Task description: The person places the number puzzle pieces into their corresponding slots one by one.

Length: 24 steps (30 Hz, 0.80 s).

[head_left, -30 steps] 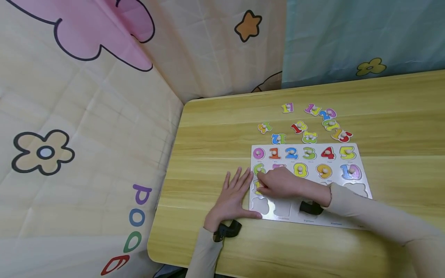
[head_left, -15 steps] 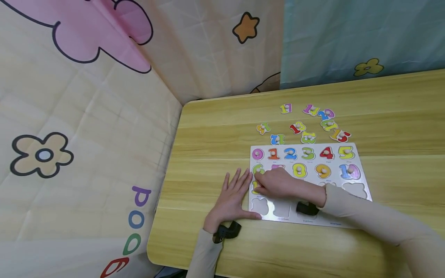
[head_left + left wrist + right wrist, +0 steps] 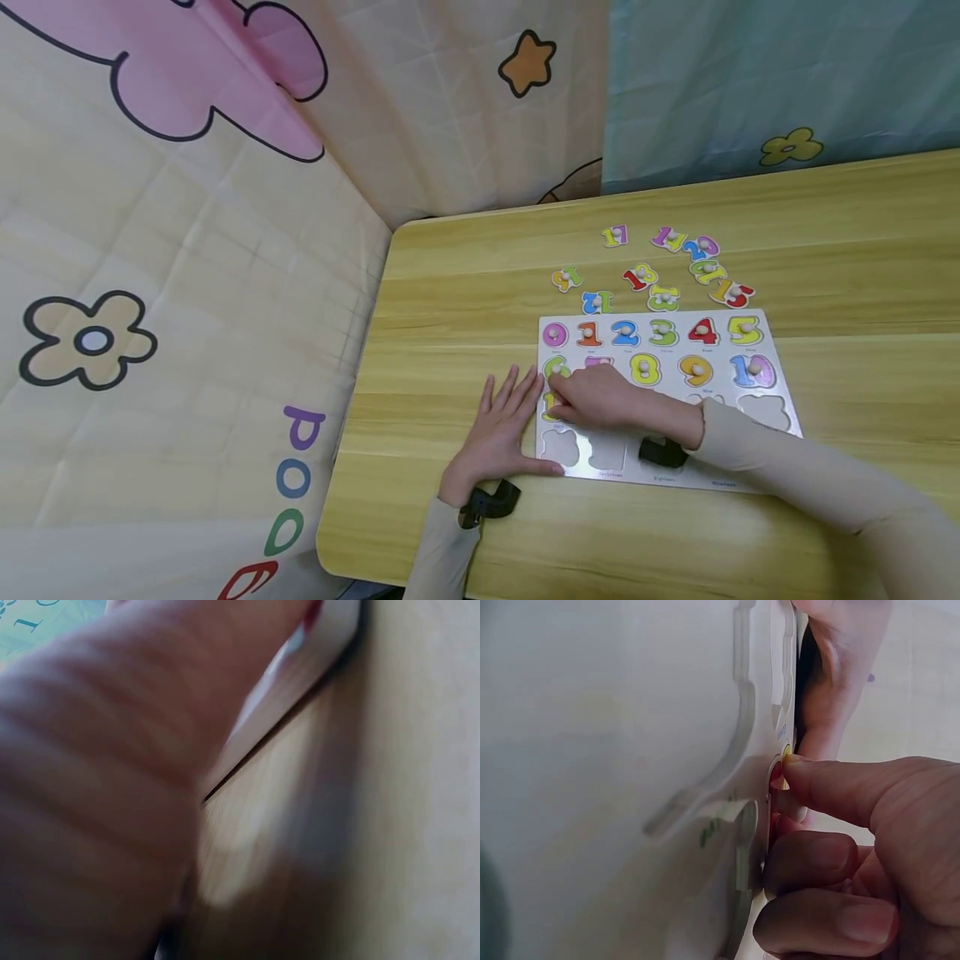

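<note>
Wrist view alone shows right hand (image 3: 855, 847) pinching a yellow piece (image 3: 551, 406); left hand (image 3: 501, 432) rests flat beside the board (image 3: 780, 392).

Beige long sleeves (image 3: 795, 475), 2 black wrist straps (image 3: 487, 502) w/ cams.

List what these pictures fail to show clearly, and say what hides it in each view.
- Head view: the piece under the right hand is mostly covered; its number is unreadable.
- Left wrist view: the left hand fills the frame, blurred.
- Head view: labels on the board are too small.
</note>
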Each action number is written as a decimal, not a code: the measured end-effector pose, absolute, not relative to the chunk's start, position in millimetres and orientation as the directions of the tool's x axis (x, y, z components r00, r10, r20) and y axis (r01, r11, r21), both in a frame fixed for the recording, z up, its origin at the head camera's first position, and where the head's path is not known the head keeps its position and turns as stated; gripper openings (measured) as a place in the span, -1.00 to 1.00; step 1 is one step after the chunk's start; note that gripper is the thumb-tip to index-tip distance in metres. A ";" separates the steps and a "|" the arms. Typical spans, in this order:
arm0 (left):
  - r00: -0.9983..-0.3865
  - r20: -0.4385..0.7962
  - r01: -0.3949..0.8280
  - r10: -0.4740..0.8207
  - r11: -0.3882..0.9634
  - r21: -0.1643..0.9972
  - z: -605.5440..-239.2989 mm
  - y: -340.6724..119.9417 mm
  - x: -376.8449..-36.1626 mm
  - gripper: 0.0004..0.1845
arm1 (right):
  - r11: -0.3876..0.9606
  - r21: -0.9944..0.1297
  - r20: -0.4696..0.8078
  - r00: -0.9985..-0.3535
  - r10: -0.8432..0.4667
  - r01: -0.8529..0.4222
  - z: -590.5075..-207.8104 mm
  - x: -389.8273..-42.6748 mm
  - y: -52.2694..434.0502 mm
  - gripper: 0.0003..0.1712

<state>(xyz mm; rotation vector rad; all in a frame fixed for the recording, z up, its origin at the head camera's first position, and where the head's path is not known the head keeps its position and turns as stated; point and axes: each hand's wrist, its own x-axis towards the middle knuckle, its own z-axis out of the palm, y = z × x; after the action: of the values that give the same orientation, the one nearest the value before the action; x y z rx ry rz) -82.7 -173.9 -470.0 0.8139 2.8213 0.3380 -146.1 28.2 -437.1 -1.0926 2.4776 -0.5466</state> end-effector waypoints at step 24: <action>-0.838 -0.124 0.492 0.532 0.833 0.254 -471.4 -174.2 -82.2 0.32 | 0.637 -0.585 -0.135 -0.714 -0.687 -0.502 -431.6 -165.9 63.0 -0.71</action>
<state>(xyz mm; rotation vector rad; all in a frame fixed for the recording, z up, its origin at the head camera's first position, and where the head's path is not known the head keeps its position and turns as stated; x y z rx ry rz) -82.2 -174.2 -471.4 0.7966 2.8240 0.3157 -165.9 63.0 -431.6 -0.9489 2.5145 -0.7461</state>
